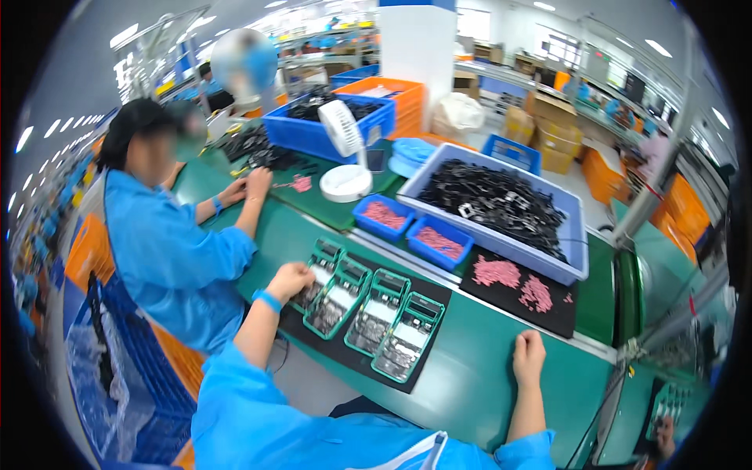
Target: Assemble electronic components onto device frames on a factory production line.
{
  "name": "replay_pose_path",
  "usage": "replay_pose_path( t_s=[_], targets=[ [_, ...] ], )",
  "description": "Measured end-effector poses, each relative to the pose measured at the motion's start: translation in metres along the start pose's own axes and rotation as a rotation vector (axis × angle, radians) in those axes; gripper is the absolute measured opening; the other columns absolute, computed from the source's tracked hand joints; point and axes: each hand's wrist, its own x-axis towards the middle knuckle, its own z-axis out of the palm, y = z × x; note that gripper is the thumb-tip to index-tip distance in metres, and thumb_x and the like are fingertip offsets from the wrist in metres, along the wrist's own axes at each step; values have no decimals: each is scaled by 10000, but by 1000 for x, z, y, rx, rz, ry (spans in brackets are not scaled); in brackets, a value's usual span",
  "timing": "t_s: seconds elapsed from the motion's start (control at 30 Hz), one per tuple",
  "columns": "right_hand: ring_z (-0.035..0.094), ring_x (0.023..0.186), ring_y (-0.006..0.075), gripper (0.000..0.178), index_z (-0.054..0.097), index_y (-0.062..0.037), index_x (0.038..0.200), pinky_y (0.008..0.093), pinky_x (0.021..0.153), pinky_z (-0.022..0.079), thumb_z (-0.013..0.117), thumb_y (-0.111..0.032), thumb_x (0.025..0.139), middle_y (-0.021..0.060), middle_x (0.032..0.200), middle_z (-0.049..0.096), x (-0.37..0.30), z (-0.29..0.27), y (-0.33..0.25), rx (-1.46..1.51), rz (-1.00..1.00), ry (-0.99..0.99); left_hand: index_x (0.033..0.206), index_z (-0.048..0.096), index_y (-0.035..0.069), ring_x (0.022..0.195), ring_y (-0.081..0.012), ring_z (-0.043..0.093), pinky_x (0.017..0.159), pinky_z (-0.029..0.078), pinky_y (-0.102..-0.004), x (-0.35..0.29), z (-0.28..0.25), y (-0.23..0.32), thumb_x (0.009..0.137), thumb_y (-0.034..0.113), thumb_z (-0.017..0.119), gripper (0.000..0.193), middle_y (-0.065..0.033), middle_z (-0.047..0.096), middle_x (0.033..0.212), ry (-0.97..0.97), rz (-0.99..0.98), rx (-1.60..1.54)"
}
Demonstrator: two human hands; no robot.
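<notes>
My left hand [291, 280], a blue band at its wrist, is closed with its fingertips together over the leftmost of several green frames. What it pinches, if anything, is too small to make out. The frames, such as this green-rimmed tray with grey and silver electronic parts [409, 338], lie side by side on a black mat [439, 301]. To the right, apart from the mat, my right hand [529, 356] is curled into a fist over the green table [478, 352]. The inside of the fist is hidden.
Beyond the frames stand two small blue bins [440, 262] of pink pieces and a large bin [581, 243] of black parts. Loose pink pieces [497, 272] lie on another black mat. A white fan [345, 182] stands at the back. A co-worker [168, 235] sits at my left.
</notes>
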Motion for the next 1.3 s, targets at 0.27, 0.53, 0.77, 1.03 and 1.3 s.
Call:
replay_pose_path(
  t_s=[0.27,0.53,0.77,1.03,1.3],
  targets=[
    [585,717,345,74,532,-13,858,403,650,467,568,-77,866,176,785,581,-4,7,1,-8,-91,52,849,627,19,700,-88,533,639,425,-239,-161,32,20,877,111,625,97,-4,608,772,-152,-188,-320],
    [615,614,274,108,541,-1,874,375,589,478,533,-101,913,143,731,598,8,2,-10,213,266,78,1015,583,-22,940,-195,626,885,512,-325,-246,81,25,930,108,575,156,-96,636,1001,-524,-427,-804],
    [605,792,368,103,546,6,867,424,712,476,545,-95,889,193,838,616,-23,-36,-10,-176,193,88,1023,590,-22,956,-183,625,905,506,-310,-283,108,21,924,78,577,142,-91,631,1018,-538,-439,-847],
    [620,813,359,120,562,-2,885,412,719,481,562,-122,885,187,851,627,-1,-14,-18,-61,130,11,966,612,-13,871,-102,602,789,488,-233,-310,144,54,903,95,620,125,-51,647,919,-709,-336,-599],
    [610,751,224,133,582,5,919,329,703,481,578,-125,891,129,808,623,32,1,-1,-150,-111,21,1002,597,8,830,-107,633,702,514,-218,-294,175,56,919,129,603,147,-72,653,910,-878,-386,-637]
  ],
)
